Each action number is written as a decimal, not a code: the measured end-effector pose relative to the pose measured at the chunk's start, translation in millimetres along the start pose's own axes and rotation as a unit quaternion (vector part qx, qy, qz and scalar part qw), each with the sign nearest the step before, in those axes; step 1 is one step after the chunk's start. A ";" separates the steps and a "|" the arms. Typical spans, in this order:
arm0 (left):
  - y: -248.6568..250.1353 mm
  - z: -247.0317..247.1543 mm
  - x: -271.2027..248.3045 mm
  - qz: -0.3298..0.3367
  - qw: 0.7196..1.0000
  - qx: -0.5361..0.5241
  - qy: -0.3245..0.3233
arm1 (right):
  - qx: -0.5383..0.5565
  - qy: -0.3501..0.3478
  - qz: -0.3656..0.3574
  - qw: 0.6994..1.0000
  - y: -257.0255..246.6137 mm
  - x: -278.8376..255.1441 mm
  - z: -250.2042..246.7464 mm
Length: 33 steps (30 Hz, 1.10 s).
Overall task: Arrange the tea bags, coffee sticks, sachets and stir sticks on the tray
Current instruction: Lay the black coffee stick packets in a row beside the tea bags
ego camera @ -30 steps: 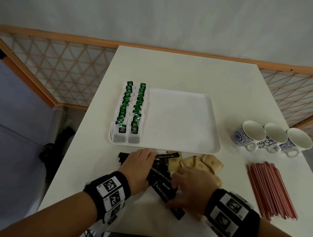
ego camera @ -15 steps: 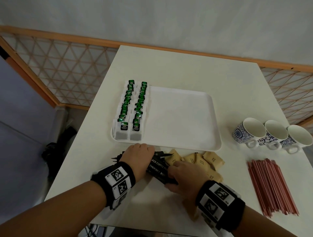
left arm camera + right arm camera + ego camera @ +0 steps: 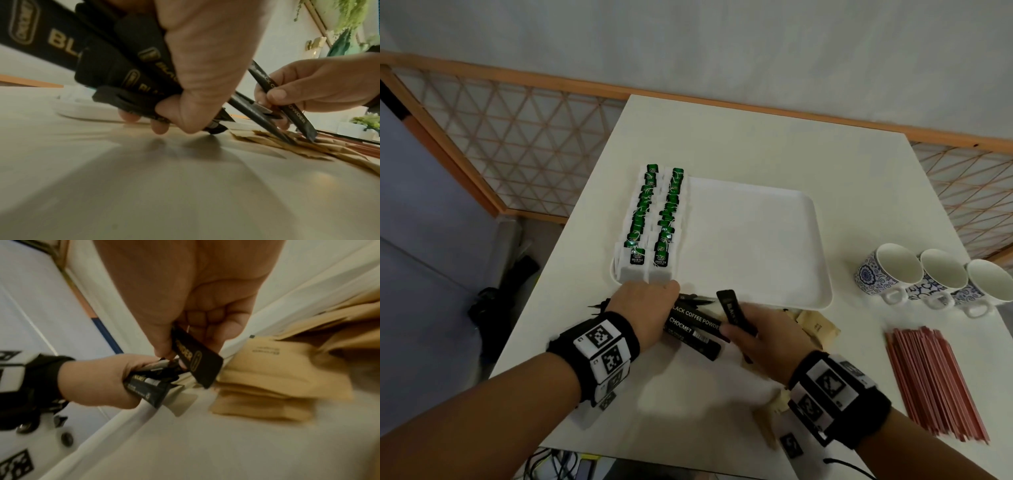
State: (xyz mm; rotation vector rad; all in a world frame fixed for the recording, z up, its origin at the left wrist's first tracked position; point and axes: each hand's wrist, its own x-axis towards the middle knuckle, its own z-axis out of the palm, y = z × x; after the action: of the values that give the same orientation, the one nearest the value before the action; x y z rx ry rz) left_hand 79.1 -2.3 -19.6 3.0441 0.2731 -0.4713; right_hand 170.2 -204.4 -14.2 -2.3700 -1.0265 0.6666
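My left hand (image 3: 650, 308) grips a bundle of black coffee sticks (image 3: 693, 325) just in front of the white tray (image 3: 756, 240); the bundle (image 3: 115, 71) fans out past my curled fingers. My right hand (image 3: 760, 334) pinches a single black coffee stick (image 3: 736, 313) between thumb and fingers, tilted up beside the bundle; that stick (image 3: 195, 363) hangs from the fingers in the right wrist view. Two rows of green tea bags (image 3: 654, 219) stand along the tray's left side. Brown sachets (image 3: 815, 325) lie on the table behind my right hand. Red stir sticks (image 3: 935, 380) lie at the right.
Three blue-patterned white cups (image 3: 935, 277) stand in a row right of the tray. The white table (image 3: 756, 144) ends close on my left, with a wooden lattice fence (image 3: 517, 137) beyond it. The tray's middle and right part hold nothing.
Both hands gathered the scattered coffee sticks into the left hand's grip. The right hand has lifted one stick off the table and tilted it upright beside the bundle.
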 end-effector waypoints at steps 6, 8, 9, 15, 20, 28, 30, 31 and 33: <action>-9.7 3.3 1.4 -0.044 0.995 -0.088 -0.015 | 0.100 0.053 -0.006 0.994 -6.3 12.4 -8.8; -12.1 1.4 0.6 -0.045 0.994 -0.101 -0.013 | 0.115 0.074 -0.004 0.991 -8.4 17.8 -10.7; -12.7 -0.2 -0.1 -0.046 0.993 -0.109 -0.016 | 0.112 0.082 -0.009 0.990 -9.2 20.2 -11.4; -11.8 -9.8 0.1 -0.064 0.981 -0.176 -0.049 | -0.009 0.031 -0.095 0.995 -13.0 17.5 -11.7; 0.8 -21.7 3.7 -0.050 0.982 -0.170 -0.067 | -0.185 0.039 -0.168 0.967 -20.0 23.5 -5.9; -0.5 -29.3 6.8 -0.053 0.975 -0.203 -0.075 | -0.176 0.122 -0.188 0.958 -5.9 30.6 -24.5; -6.8 -32.7 6.7 -0.078 0.963 -0.245 -0.084 | -0.107 0.076 -0.076 0.988 3.7 29.5 -35.5; -9.3 -35.8 6.5 -0.094 0.949 -0.291 -0.077 | -0.055 0.057 -0.020 0.997 7.4 28.9 -39.9; -11.9 -41.9 9.0 -0.124 0.900 -0.414 -0.051 | 0.084 0.045 0.052 0.994 10.0 31.3 -45.1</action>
State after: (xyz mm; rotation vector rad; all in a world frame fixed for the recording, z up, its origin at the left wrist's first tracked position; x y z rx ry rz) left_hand 97.8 14.0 17.3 2.1529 0.6624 -0.3866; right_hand 221.3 -196.8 7.1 -2.2956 -0.7807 0.6517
